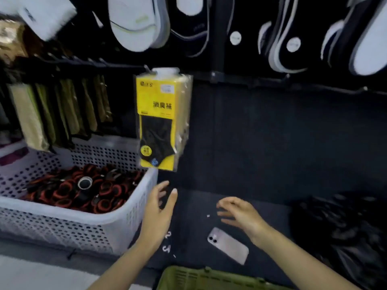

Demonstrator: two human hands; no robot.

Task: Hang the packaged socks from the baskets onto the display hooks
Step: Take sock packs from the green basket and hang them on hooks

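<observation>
A yellow pack of black socks [161,120] in clear wrap hangs from a display hook [147,69] on the dark wall, several packs deep. Below it my left hand [160,210] is raised with relaxed fingers and holds nothing. My right hand [240,214] hovers to the right, fingers spread, also empty. The rim of a green basket [209,278] shows at the bottom edge; its contents are hidden. A white perforated basket [83,225] at left holds several red and black items.
A phone [229,244] lies face down on the dark shelf between my arms. A black plastic bag [343,231] sits at right. Olive packs [52,109] hang at left. White and black sock packs [138,21] hang on the upper wall.
</observation>
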